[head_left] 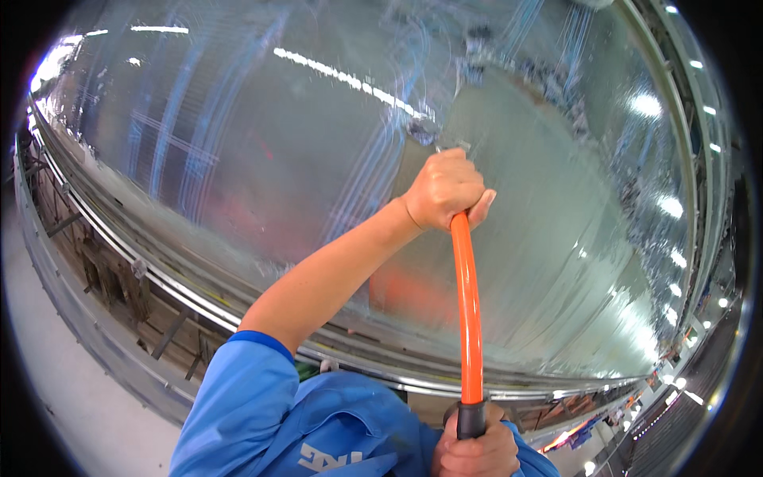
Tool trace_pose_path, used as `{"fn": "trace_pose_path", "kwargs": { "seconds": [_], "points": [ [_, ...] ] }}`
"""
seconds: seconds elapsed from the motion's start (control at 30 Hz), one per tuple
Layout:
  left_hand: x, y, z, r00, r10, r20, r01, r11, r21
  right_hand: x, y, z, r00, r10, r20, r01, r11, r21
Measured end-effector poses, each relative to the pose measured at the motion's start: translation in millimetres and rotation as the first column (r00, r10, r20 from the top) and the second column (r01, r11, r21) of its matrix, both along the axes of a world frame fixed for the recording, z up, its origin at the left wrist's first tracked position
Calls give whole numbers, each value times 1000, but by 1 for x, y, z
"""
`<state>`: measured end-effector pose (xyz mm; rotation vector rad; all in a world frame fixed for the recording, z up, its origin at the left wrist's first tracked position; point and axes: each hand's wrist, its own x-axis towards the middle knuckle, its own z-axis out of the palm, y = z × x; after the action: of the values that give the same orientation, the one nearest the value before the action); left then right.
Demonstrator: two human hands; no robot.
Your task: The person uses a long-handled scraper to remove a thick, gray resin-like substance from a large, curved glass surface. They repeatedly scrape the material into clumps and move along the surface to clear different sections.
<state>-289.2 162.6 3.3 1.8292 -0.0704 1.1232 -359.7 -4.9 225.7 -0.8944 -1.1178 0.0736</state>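
White lettering marks the blue shirt. The right hand grips the black end of an orange pole; the left hand clenches it farther up, over a glossy, blue-streaked surface.

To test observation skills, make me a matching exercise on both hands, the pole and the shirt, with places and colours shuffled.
Column one:
1. Left hand
2. Right hand
3. Pole
4. Shirt

Column two:
A. Blue
B. At the pole's black lower end
C. Orange along its shaft
D. On the pole's upper part

Pairs: 1-D; 2-B; 3-C; 4-A.
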Motion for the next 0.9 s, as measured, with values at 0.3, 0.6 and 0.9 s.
{"fn": "trace_pose_path", "kwargs": {
  "seconds": [0.3, 0.6, 0.9],
  "points": [
    [27, 8, 5, 996, 88, -32, -88, 996, -2, 12, 0, 1, 969, -232, 86, 241, 965, -109],
    [-104, -74, 18, 962, -125, -241, 150, 985, 90, -117, -101, 12, 958, -280, 65, 287, 921, -264],
    [-254, -155, 51, 717, -562, -413, 583, 808, -85, -222, -251, 59, 907, -343, 246, 421, 686, -593]
  ]
}}
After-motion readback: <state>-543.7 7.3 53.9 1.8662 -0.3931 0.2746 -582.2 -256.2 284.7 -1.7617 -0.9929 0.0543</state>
